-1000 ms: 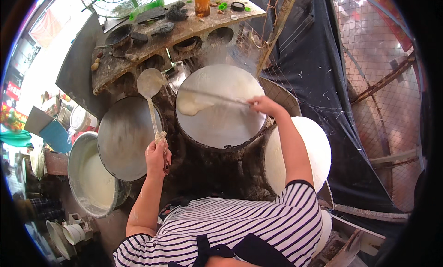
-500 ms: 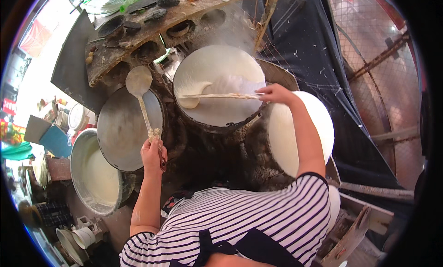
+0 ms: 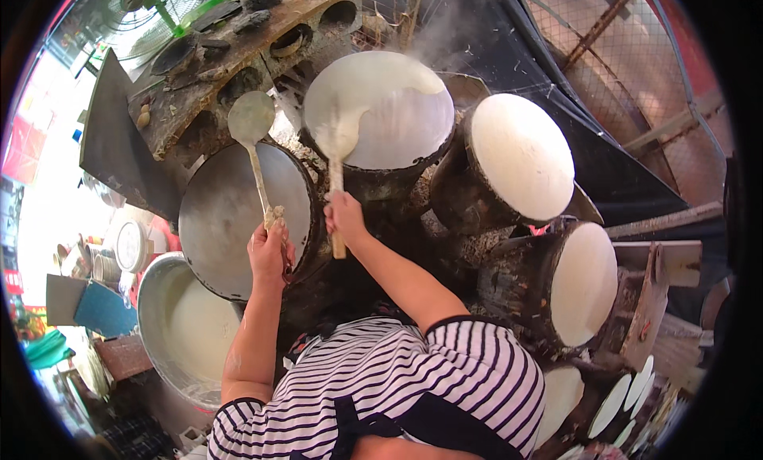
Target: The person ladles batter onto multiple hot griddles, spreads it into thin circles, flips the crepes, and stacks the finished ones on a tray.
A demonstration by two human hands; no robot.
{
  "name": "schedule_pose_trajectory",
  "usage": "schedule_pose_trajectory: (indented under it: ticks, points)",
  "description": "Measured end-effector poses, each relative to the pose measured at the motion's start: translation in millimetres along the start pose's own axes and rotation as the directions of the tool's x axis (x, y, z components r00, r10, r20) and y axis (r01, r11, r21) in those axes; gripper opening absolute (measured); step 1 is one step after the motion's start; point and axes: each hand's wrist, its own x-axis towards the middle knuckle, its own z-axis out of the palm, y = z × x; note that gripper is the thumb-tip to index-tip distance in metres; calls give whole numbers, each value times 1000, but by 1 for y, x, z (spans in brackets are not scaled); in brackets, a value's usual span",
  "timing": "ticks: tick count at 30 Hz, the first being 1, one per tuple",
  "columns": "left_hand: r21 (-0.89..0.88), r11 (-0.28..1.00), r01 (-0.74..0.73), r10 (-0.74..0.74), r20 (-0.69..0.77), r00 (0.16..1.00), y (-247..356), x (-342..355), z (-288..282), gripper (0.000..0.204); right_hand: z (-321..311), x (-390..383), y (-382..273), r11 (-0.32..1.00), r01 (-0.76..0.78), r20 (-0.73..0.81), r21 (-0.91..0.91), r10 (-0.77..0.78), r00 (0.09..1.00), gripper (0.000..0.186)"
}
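Note:
My left hand (image 3: 270, 249) is closed around a long-handled ladle (image 3: 251, 118). The ladle's round flat bowl is over the far edge of the left round griddle (image 3: 238, 221), which has a grey, steaming top. In my right hand (image 3: 345, 213) is the handle of a wooden paddle (image 3: 336, 170). Its broad end rests in pale batter on the middle round griddle (image 3: 409, 138). Batter covers the left and far parts of that griddle, and a smoother grey surface shows at the front right.
A metal basin (image 3: 159, 297) of pale batter stands at the left. To the right are two dark drums with white round tops (image 3: 520, 158). A sooty concrete ledge (image 3: 230, 42) runs behind, with a green fan (image 3: 147, 11) beyond. Black sheeting (image 3: 485, 54) hangs at the far right.
My right hand has come left and nearer me, turning the paddle from crosswise to pointing away. The ladle stays in my left hand. The whole view has shifted, showing more drums at right.

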Motion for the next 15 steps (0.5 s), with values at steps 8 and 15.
schedule_pose_trajectory:
  ticks: [8,15]
  points:
    - [-4,999,51,-51,79,996,-3,-2,-9,14,5,-19,1,957,91,-48,-276,-109,993,35]
    - [-2,999,44,-43,108,993,-9,-2,3,16,-55,-33,-32,950,2,-148,-311,-50,988,40]
